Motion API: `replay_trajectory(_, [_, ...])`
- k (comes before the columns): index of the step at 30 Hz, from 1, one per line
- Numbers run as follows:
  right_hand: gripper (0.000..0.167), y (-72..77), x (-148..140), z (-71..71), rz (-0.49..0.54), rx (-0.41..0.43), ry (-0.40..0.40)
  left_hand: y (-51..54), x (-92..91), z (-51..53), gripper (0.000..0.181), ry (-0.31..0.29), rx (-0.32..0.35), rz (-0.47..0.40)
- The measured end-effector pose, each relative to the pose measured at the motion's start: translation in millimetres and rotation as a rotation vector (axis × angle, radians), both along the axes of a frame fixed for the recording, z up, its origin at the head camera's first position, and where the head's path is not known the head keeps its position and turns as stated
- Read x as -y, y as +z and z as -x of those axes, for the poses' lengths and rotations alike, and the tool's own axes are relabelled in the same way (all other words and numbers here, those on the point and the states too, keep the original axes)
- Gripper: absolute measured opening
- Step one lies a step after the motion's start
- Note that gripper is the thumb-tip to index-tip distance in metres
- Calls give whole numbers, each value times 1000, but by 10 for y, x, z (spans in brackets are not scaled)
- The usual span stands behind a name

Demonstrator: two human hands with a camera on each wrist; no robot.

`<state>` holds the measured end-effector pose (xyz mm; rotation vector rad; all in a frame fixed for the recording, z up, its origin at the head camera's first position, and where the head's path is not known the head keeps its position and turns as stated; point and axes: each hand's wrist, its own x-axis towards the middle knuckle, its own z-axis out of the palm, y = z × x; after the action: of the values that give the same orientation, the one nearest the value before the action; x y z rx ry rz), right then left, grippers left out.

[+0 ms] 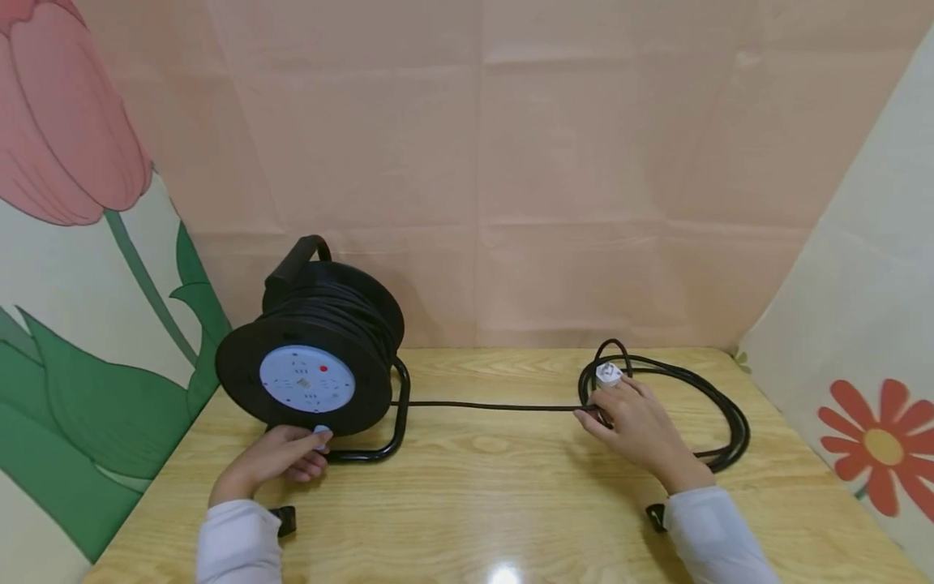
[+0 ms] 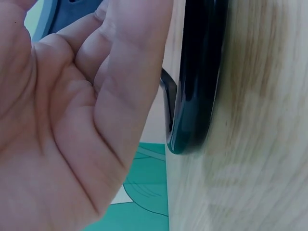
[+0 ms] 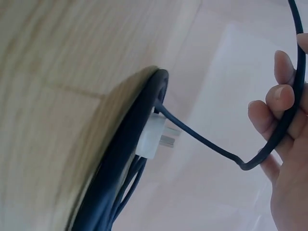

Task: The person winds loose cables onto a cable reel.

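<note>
At left, my left hand (image 1: 273,461) pinches the pale knob (image 1: 319,428) of a black cable reel (image 1: 328,332), which stands on its tubular frame (image 1: 400,418) on a wood-grain table (image 1: 474,503). Black cable (image 1: 496,406) stretches taut to the right, where the curled fingers of my right hand (image 1: 635,426) hold it, just beside a white plug (image 1: 608,374). Loose coils (image 1: 735,422) lie on the table at far right.

From the head, the table (image 1: 474,503) is viewed forward and downward, farther off. Close up, turned sideways, the left hand (image 2: 77,115) is seen from its wrist, the white plug (image 3: 151,136) from the right. The plug is shared by 2 views, head and right wrist.
</note>
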<state>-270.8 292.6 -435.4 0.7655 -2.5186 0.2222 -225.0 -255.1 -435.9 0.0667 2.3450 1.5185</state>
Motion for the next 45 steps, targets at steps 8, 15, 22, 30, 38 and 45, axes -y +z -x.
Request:
replay_trajectory(8, [29,67,43,-43,0,-49,33,-46,32,-20,50,35,-35,-4])
replay_trajectory(15, [21,174,144,30,38,-6,24,-69,83,-32,50,100,-62,59])
replay_trajectory(22, [17,264,305,106,97,13,64,-45,165,-86,52,171,-87,110])
replay_trajectory(30, [20,233,440,175,111,49,53,14,246,-119,56,233,-128,164])
replay_trajectory(38, [22,204,560,276,155,80,36,82,314,-142,64,278,-143,179])
replay_trajectory(45, [21,215,709,313,186,59,75,93,381,-155,71,342,-159,203])
